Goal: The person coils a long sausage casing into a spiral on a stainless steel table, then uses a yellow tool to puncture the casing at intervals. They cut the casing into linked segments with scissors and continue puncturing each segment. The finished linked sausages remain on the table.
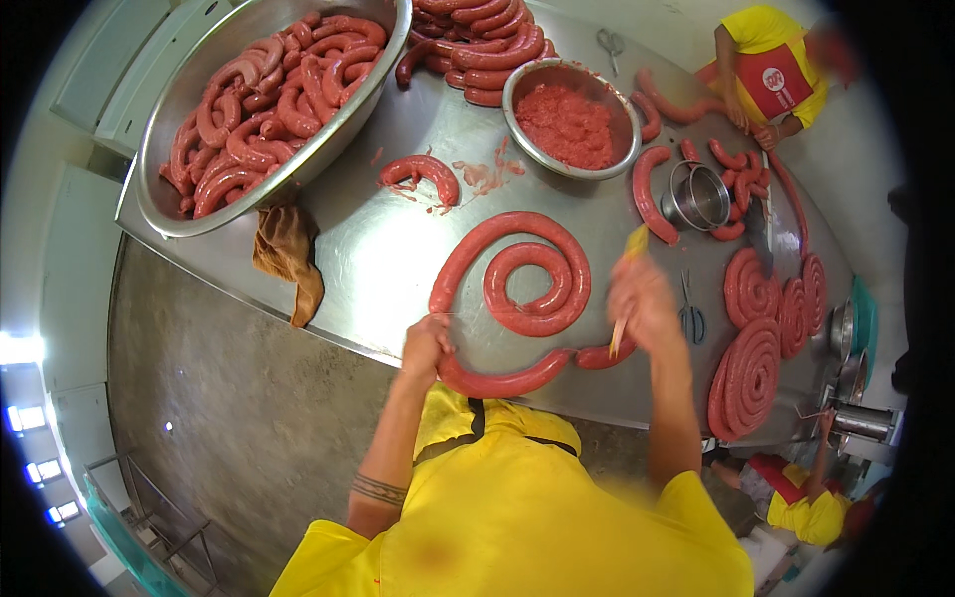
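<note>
A long raw sausage (512,227) lies coiled in a loose spiral on the steel table in front of me. My left hand (428,346) is closed at the coil's left side, gripping the sausage where it bends toward the table's near edge. A thin pale string (507,314) seems to stretch from this hand across the coil. Smeared by motion, my right hand (642,298) is closed around a slim yellow-ended tool (637,241), its kind unclear. Below that hand, the sausage narrows at a pinch (574,356) between two lengths. A short curved sausage (423,177) lies beyond the coil.
Far left stands a large steel basin (159,214) of sausages, with a brown cloth (286,259) beside it. A bowl (512,99) holds ground meat. Scissors (689,313), a steel ring (699,189) and coiled sausages (746,383) lie rightward. Another person (771,70) works at the far right.
</note>
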